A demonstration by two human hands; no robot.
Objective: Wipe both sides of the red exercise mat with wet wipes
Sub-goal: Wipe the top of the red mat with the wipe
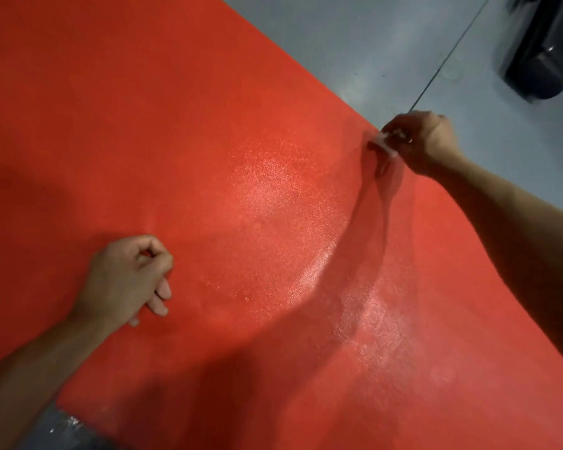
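Observation:
The red exercise mat (pixel 176 141) lies on the grey floor and fills most of the view, with damp, shiny streaks across its middle. My right hand (pixel 416 141) is at the mat's far right edge. It grips that edge together with a small white wet wipe (pixel 382 141), and the mat rises there in a ridge that runs down toward the middle. My left hand (pixel 127 277) rests on the mat nearer to me. Its fingers are curled, with thumb against forefinger, and I see nothing held in it.
Grey floor (pixel 355 43) shows beyond the mat at the upper right, crossed by a thin dark line (pixel 449 56). A black object (pixel 546 50) stands at the far upper right corner. More floor shows at the lower left.

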